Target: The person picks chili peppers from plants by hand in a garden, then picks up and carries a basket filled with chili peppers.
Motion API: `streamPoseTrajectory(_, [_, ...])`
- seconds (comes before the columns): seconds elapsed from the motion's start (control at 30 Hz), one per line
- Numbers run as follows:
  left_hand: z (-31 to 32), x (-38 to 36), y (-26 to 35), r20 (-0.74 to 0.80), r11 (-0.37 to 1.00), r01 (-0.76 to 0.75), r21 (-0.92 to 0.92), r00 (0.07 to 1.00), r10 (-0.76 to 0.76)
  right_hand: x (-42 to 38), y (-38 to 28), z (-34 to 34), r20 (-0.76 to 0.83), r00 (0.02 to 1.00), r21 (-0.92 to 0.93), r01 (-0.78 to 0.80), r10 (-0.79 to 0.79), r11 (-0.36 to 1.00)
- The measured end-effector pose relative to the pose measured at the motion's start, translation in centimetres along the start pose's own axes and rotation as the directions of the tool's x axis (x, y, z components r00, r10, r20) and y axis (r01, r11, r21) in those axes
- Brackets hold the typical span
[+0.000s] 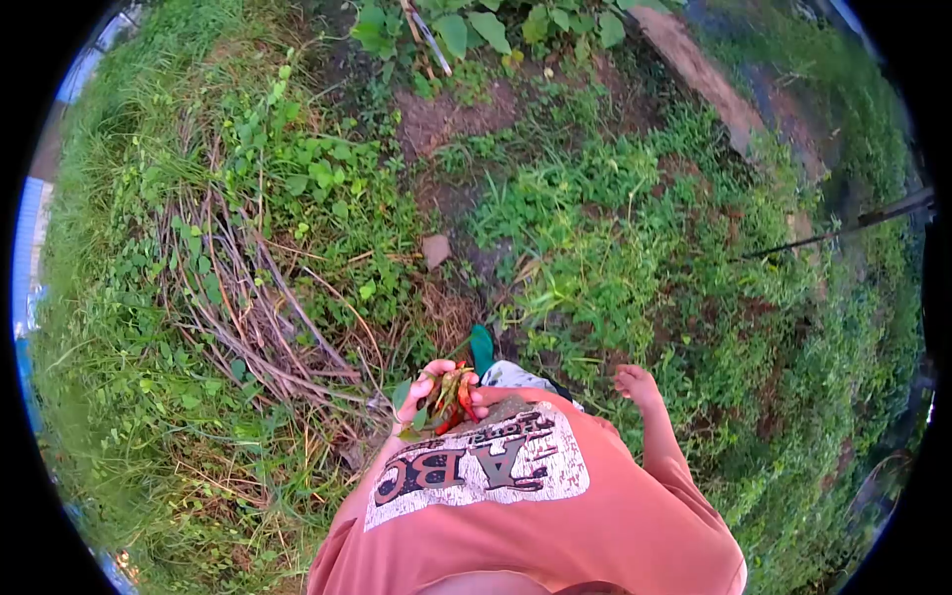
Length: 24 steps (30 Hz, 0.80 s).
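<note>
Against the front of the printed shirt (555,516), my left hand (421,390) is wrapped round a bunch of red and greenish peppers (454,399). A few green leaves stick out beside its fingers. My right hand (635,383) hangs out to the right over the grass, with its fingers curled in. It touches nothing that shows, and whether anything small is inside it cannot be made out.
A heap of dry sticks (258,307) lies at the left. A flat stone (435,250) rests on the narrow dirt path, near a green shoe (482,347). Broad-leaved plants (486,30) grow at the top, beside a long plank (699,74). Low weeds cover the right.
</note>
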<state>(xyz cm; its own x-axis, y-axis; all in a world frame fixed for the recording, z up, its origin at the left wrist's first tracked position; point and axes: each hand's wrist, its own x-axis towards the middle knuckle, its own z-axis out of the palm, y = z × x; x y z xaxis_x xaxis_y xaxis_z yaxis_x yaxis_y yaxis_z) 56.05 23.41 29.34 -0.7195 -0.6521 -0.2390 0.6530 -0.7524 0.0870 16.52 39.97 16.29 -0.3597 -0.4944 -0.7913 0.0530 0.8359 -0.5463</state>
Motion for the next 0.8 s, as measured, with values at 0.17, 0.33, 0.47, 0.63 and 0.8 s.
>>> streamPoseTrajectory(0.17, [0.9,1.1,2.4,0.121,0.998,0.012,-0.057,0.993,-0.005,2.2,-0.5,0.7,-0.065,0.997,0.168,-0.018,0.03,0.986])
streamPoseTrajectory(0.33, [0.9,1.6,3.2,0.078,0.993,-0.017,-0.121,0.997,0.027,1.1,2.8,0.0,0.046,0.996,0.007,-0.078,0.078,0.997])
streamPoseTrajectory(0.47, [1.1,1.5,4.3,0.024,0.993,-0.062,-0.099,0.998,0.065,4.2,7.6,-3.9,0.317,0.916,-0.73,0.402,-0.248,0.553])
streamPoseTrajectory(0.63, [2.1,0.4,6.0,-0.001,0.993,-0.092,-0.073,0.996,0.093,7.1,6.4,-2.2,0.499,0.809,-0.825,0.554,-0.312,0.117])
streamPoseTrajectory(0.8, [3.4,1.3,7.1,0.068,0.977,-0.175,-0.119,0.981,0.184,11.4,-0.4,1.4,0.258,0.91,-0.599,0.415,-0.325,0.685])
